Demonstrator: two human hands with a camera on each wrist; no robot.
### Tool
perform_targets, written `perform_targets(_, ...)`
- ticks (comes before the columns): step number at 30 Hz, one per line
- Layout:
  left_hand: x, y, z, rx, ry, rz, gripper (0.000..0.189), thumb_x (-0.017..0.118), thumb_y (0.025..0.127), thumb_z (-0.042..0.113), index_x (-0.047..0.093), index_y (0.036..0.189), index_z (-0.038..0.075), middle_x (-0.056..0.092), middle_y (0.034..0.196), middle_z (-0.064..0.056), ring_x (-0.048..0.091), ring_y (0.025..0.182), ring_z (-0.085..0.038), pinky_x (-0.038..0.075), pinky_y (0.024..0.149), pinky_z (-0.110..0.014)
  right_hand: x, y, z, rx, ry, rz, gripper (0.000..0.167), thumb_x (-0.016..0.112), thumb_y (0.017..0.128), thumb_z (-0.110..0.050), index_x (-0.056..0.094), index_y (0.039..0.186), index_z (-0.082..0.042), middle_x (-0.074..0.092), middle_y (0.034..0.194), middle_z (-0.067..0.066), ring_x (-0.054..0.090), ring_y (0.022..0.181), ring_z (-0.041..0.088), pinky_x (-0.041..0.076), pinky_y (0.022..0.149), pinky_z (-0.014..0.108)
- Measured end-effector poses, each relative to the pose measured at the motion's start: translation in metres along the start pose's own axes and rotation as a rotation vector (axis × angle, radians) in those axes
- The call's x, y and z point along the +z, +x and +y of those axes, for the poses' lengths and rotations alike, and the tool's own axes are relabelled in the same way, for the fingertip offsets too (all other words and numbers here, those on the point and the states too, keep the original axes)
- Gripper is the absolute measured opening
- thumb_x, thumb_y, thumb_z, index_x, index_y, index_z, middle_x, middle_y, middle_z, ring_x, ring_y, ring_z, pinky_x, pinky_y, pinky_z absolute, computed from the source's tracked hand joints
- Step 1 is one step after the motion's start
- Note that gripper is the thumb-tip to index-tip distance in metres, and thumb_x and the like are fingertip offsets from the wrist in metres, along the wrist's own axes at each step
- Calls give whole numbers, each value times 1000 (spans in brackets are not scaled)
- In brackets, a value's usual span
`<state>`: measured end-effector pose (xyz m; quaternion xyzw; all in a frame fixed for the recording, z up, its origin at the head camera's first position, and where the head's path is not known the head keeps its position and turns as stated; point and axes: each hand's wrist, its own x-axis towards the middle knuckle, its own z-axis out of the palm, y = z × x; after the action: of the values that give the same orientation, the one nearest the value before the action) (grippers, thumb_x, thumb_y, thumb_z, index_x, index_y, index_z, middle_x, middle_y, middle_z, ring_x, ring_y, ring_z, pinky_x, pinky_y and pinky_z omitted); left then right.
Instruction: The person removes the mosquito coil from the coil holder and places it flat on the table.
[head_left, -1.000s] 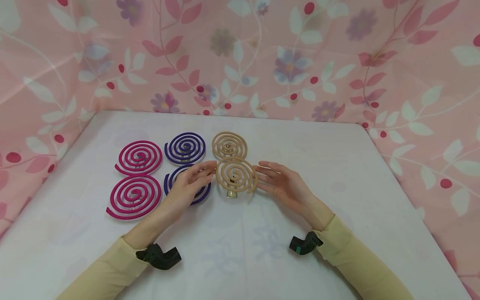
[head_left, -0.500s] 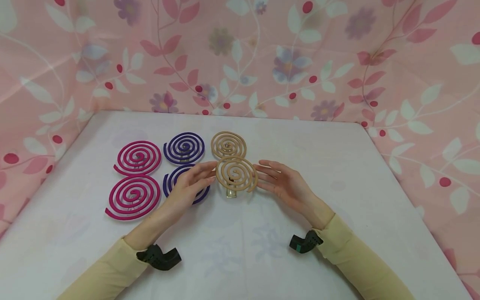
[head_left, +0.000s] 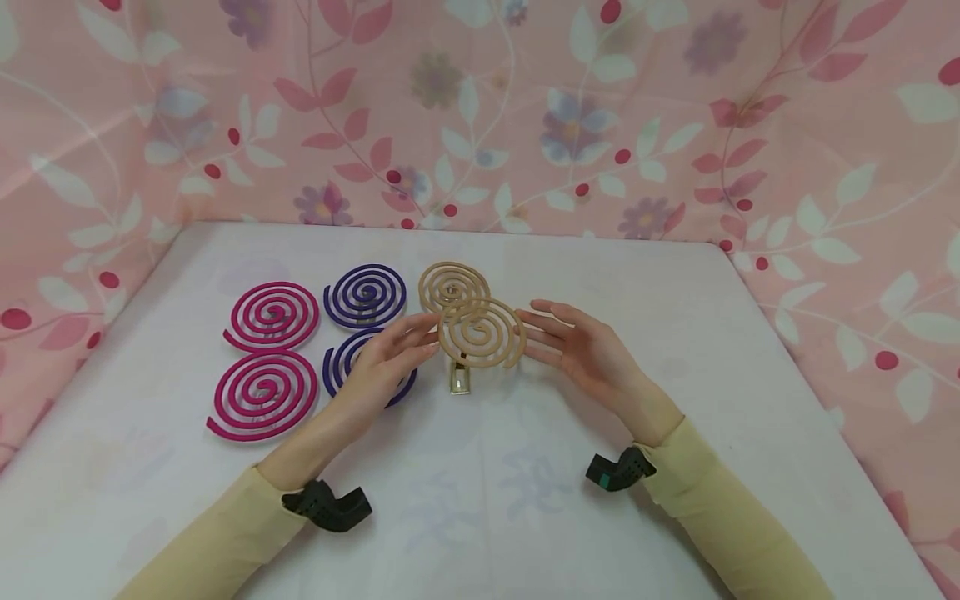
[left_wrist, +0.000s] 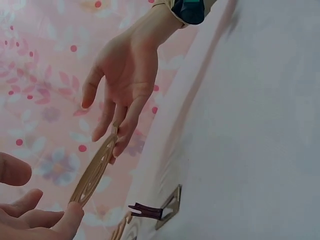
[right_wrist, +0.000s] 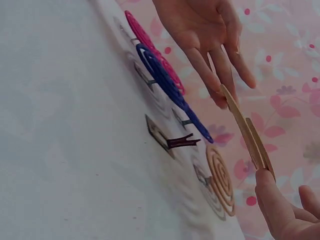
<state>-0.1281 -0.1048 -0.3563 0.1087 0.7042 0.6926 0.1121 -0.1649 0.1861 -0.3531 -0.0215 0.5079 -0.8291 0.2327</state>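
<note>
A tan mosquito coil (left_wrist: 93, 172) is held up between both hands by its opposite edges. Straight fingertips of my left hand (head_left: 372, 371) support its left edge, with the thumb apart from it. At the right edge, my right hand (head_left: 592, 358) carries it on extended fingers, palm facing inward. Below the coil, its small metal stand (head_left: 460, 383) sits on the table, and the wrist views show the forked dark prong standing bare. Just behind is a second tan coil (right_wrist: 220, 172) on its own stand, partly overlapped in the head view.
Two magenta coils (head_left: 264, 392) stand at the left, one behind the other. Two dark blue coils (head_left: 366, 293) are beside them, the nearer partly covered by my left hand. A white cloth covers the table (head_left: 480, 533), with a pink floral curtain (head_left: 480, 117) behind.
The tan coil has risen from its stand, shifting slightly up and right along with both hands, so more of the stand shows. The other coils stay in place.
</note>
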Motion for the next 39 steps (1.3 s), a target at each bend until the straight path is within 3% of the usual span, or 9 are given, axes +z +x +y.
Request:
perform_targets(5,11,17,14,33,-71,46,46,49,102,7,40,146,-2,46,152,-18,44,141,-29,32,119,-45,2,7,-20,-41,-43,49,36,40,108,-25,46,137,-4,37,156,22,39,144,35,44,111,44)
perform_targets(10,23,40,26,67,-194,114,46,48,100,3,42,145,-2,43,155,-15,42,143,-27,32,120,-44,7,20,-38,-103,-74,156,30,43,106,-24,52,129,-7,43,152,21,45,139,35,44,111,46)
perform_targets(16,33,61,36,74,-289,204,47,48,98,2,44,146,0,44,155,-12,44,141,-25,35,118,-39,16,32,-52,-161,-145,271,39,45,103,-22,48,138,-5,49,149,20,55,128,30,44,111,45)
perform_targets(22,41,77,44,98,-401,249,46,46,99,-2,44,144,-4,45,153,-17,46,140,-26,38,116,-35,16,38,-59,-172,-80,309,41,46,104,-25,46,139,-4,48,149,21,56,126,30,43,112,45)
perform_targets(29,50,89,46,99,-424,294,44,46,97,-6,47,141,-6,49,149,-21,50,136,-28,41,114,-36,8,39,-60,-183,-80,316,35,43,104,-16,47,137,-5,45,152,21,54,128,30,40,114,45)
perform_targets(35,63,103,49,124,-428,354,44,47,93,-9,51,137,-7,55,142,-24,54,131,-30,45,110,-35,1,42,-60,-230,-63,343,32,44,103,-5,49,135,-4,48,146,19,60,117,25,39,116,44)
perform_targets(39,74,113,53,124,-427,398,44,48,93,-9,52,136,-5,56,140,-25,55,131,-30,46,107,-35,-1,44,-59,-281,-28,394,27,47,100,3,56,124,-6,53,139,20,64,109,23,41,114,43)
